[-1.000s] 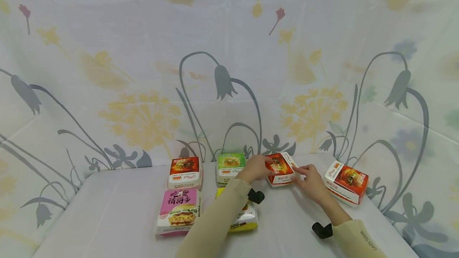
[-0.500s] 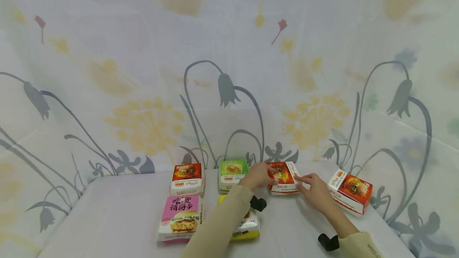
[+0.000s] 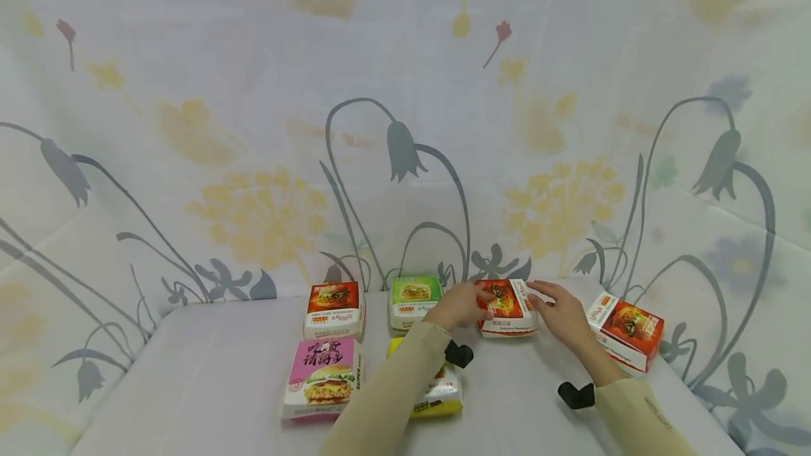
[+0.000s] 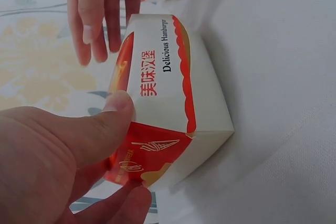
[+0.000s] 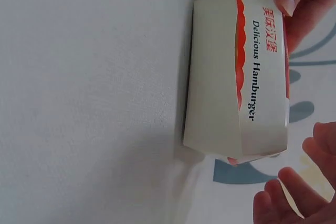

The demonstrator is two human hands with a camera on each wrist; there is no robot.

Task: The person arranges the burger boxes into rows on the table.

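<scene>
A red-and-white hamburger box [image 3: 507, 327] sits at the back of the white table, right of centre. My left hand [image 3: 456, 307] grips its left end, the thumb over the top edge and the fingers low on the side, as the left wrist view of that hand [image 4: 58, 140] shows. To the right of the box, my right hand [image 3: 562, 314] is held with fingers extended. A gap parts those fingertips from the box's end [image 5: 262, 142] in the right wrist view. Part of the box top is hidden by the left fingers in the head view.
A second red box [image 3: 627, 333] stands angled at the right. On the left are a red box [image 3: 332, 312], a green box [image 3: 415, 301] and a pink box [image 3: 323, 382]. A yellow box [image 3: 440, 400] lies partly behind my left sleeve. Patterned cloth [image 3: 405, 231] rises behind.
The hamburger box has turned from a slant to stand nearly square beside the green box. My right hand has come away from its right end. The left hand stays at its left end.
</scene>
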